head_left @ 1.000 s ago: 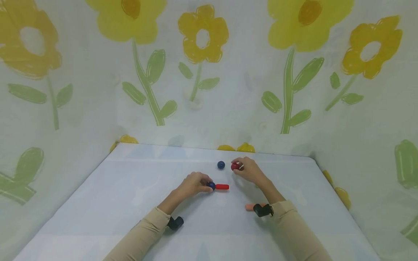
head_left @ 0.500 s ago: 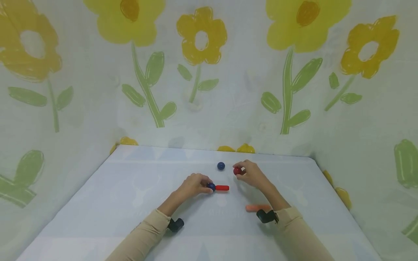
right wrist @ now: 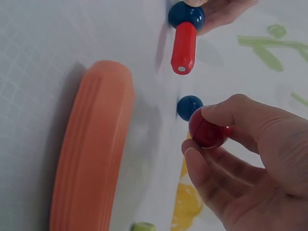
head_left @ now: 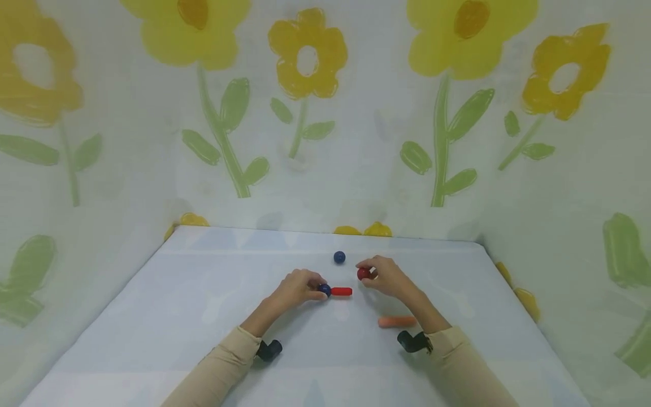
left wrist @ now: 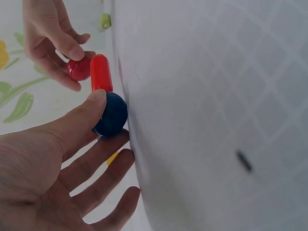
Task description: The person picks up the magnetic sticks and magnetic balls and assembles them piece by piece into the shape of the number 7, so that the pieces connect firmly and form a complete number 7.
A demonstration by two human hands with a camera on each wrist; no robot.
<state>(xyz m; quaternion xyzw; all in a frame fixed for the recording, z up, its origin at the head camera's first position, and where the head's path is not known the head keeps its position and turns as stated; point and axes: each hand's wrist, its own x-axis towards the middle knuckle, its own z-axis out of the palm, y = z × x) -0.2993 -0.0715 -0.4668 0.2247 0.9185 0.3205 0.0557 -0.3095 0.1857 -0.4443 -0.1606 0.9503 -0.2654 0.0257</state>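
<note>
My left hand (head_left: 299, 287) pinches a dark blue ball (left wrist: 112, 114) between thumb and fingers. A short red rod (head_left: 342, 291) is joined to that ball and points right; its free end shows a pale round spot in the right wrist view. To the right and a little farther back, my right hand (head_left: 389, 276) holds a dark red ball (right wrist: 208, 128) by thumb and fingertips. A gap separates the red ball from the rod's free end. A second blue ball (head_left: 339, 257) lies on the table behind both hands.
An orange ridged rod (head_left: 396, 321) lies beside the right wrist. Part of a light green piece (right wrist: 143, 226) shows low in the right wrist view. The white table (head_left: 213, 316) meets flower-patterned walls (head_left: 366, 141) at its back and sides.
My right hand has brought the red ball nearer to me, toward the level of the red rod. The left hand keeps its hold on the blue ball, almost still.
</note>
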